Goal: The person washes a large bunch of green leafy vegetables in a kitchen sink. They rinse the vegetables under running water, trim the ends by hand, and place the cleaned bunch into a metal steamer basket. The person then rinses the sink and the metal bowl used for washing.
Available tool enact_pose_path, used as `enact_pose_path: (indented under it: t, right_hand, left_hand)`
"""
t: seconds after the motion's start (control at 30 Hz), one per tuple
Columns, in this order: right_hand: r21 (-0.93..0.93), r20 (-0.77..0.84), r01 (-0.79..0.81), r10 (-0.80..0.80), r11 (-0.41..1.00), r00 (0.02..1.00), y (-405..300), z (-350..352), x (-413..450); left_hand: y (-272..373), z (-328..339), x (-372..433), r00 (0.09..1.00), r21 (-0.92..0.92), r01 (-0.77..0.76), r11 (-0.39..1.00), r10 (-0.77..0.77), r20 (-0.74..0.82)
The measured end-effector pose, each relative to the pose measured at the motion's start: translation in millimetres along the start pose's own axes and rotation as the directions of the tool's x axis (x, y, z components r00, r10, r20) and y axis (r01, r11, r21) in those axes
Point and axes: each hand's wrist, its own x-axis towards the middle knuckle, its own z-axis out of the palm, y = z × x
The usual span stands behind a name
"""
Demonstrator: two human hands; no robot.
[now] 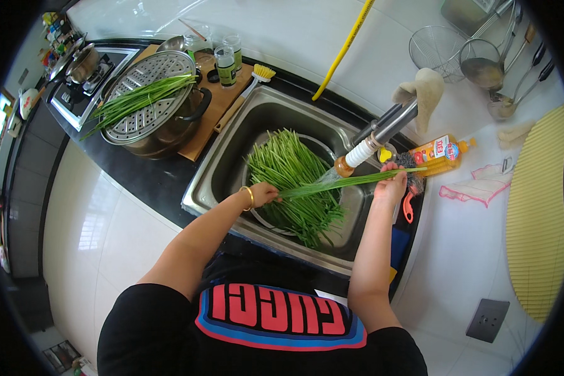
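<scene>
A bundle of long green garlic chives (345,184) is stretched between my two hands over a stainless steel sink (275,99). My left hand (264,193), with a gold bangle at the wrist, grips one end. The other end is in the fingers of my right hand (391,184), near the sink's right edge. Water from the faucet (357,152) runs down onto the bundle. Under it, a large heap of chives (286,164) fills a round basin (328,149) in the sink, its rim partly hidden by the leaves.
Left of the sink, more chives (143,99) lie across a perforated steamer tray (164,66) on a big pot (162,141). A scrub brush (249,91) rests by the sink's rim. On the right are a dish soap bottle (439,157) and a red-handled scrubber (408,207).
</scene>
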Motion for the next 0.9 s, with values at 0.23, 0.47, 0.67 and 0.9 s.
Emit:
enact_pose_path:
  t: [0.23, 0.47, 0.67, 0.9]
  right_hand:
    - [-0.217, 0.178, -0.314, 0.353, 0.924, 0.918, 52.8, -21.7, -42.6]
    - [-0.585, 0.306, -0.250, 0.495, 0.772, 0.813, 124.6, -42.1, -51.0]
    - [-0.799, 0.406, 0.556, 0.474, -0.231, 0.781, 131.6, -82.7, -29.5]
    - [-0.602, 0.412, 0.635, 0.493, -0.484, 0.766, 175.1, -122.8, -20.4]
  left_hand:
    - [16.5, -0.4, 17.7, 0.939, 0.169, -0.004, 0.986, 0.062, -0.338]
    - [57.7, 15.5, 27.8, 0.990, -0.620, -0.024, 0.784, -0.066, -0.122]
    - [14.9, 19.5, 17.2, 0.983, -0.697, -0.026, 0.716, -0.109, -0.149]
    - [17.5, 16.3, 7.5, 0.953, -0.780, -0.048, 0.624, -0.205, -0.223]
